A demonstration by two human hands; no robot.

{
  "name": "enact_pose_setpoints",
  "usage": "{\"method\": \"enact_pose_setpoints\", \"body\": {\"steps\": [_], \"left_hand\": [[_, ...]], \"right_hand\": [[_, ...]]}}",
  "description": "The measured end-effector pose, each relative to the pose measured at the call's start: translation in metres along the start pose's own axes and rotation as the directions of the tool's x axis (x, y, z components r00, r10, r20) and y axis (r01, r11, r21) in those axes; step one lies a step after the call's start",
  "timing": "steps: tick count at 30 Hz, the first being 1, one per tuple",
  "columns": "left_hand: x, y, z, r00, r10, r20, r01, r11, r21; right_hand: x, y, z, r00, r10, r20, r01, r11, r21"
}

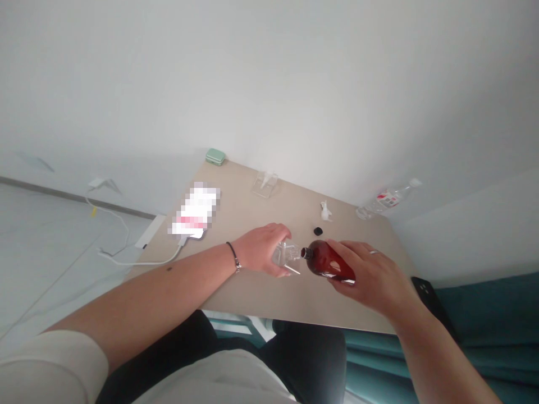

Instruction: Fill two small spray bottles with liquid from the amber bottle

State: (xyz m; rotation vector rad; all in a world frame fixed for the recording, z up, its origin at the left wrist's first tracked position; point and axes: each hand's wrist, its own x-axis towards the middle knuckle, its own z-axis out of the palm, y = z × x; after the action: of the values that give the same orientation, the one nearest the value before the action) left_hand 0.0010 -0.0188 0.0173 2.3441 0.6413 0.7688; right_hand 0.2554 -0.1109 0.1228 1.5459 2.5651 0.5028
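Observation:
My left hand (263,249) is wrapped round a small clear cup (287,255) over the middle of the table. In my right hand (366,269) is a brown-red bottle (326,261), tilted on its side with its uncapped neck pointing left at the cup's opening. Bottle mouth and cup rim are very close; whether they touch I cannot tell. Any liquid passing between them is too small to make out. A black cap (318,231) lies on the table just beyond the bottle.
On the table (252,297) are a phone (196,210) with a white cable (155,262), a green case (215,156), a clear stand (265,184), a crumpled white piece (325,211) and a clear water bottle (387,199). A black phone-like object (429,297) is by the right edge.

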Motion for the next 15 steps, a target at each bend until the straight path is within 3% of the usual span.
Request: {"method": "enact_pose_setpoints", "body": {"steps": [15], "left_hand": [[0.0003,-0.0002,-0.0008,1.0,0.007,0.004,-0.007,1.0,0.005]], "right_hand": [[-0.0004,-0.001,-0.0005,1.0,0.002,-0.014,-0.001,1.0,0.003]]}}
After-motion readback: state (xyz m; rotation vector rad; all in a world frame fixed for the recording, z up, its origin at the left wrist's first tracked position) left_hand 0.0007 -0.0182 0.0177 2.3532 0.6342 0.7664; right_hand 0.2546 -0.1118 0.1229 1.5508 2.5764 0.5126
